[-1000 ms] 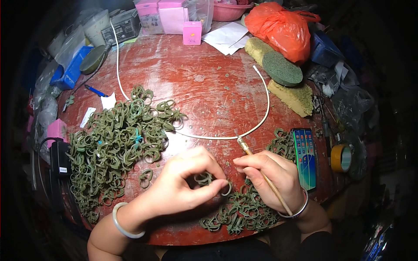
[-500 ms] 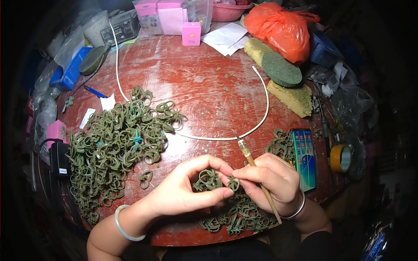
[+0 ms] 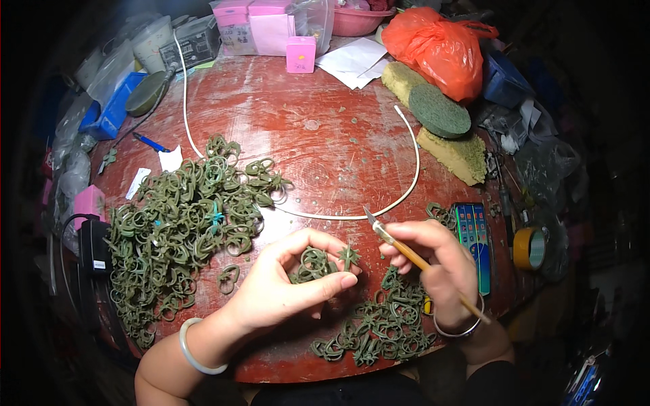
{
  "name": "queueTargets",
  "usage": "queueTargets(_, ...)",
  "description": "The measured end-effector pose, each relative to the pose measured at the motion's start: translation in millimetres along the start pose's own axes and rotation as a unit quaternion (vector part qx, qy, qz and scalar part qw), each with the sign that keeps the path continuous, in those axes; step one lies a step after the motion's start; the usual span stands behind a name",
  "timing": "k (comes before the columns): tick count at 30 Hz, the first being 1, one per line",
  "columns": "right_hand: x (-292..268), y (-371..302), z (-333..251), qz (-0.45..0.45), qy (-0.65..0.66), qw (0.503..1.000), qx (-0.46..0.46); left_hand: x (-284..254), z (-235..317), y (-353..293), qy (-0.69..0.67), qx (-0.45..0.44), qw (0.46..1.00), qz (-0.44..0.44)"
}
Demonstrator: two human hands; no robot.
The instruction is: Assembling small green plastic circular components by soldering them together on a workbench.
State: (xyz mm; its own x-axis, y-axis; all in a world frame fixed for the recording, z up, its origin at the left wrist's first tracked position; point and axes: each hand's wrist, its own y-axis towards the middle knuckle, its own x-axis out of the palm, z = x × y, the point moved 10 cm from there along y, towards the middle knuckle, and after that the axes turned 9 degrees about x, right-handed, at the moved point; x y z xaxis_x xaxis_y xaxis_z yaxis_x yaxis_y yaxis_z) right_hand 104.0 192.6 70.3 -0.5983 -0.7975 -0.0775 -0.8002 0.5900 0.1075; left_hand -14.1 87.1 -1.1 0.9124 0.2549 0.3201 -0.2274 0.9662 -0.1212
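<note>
My left hand (image 3: 291, 281) is curled around several small olive-green rings (image 3: 313, 264), which look like wax. One more ring, with a star-shaped top (image 3: 349, 256), is pinched at its thumb and fingertips. My right hand (image 3: 440, 264) grips a craft knife (image 3: 404, 249) with a slim wooden handle, its blade pointing up and away to the left, apart from the rings. Below both hands lies a small pile of green rings (image 3: 379, 325) near the table's front edge. A bigger heap of them (image 3: 183, 230) spreads over the left side, with a single ring (image 3: 228, 278) lying beside it.
A white cord (image 3: 332, 217) curves across the red table (image 3: 291, 135). At the right are a lit phone (image 3: 472, 243), yellow tape (image 3: 529, 247), sponges (image 3: 452, 155) and a red plastic bag (image 3: 433, 51). Pink boxes (image 3: 300, 54) stand at the back, a blue tray (image 3: 114, 108) at the left.
My right hand has drawn away to the right from the ring in my left fingertips and tilted the knife. The left hand has shifted slightly left, its ring now upright and uncovered.
</note>
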Motion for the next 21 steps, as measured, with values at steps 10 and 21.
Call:
queueTargets(10,14.1,-5.8,-28.9,-0.029,-0.227,0.964,-0.132,-5.9,-6.3,0.7,-0.052,-0.012,0.998,0.015)
queueTargets(21,10.7,-5.4,-35.4,0.001,-0.272,0.95,-0.155,-7.9,-2.5,-0.6,-0.017,-0.01,0.999,0.026)
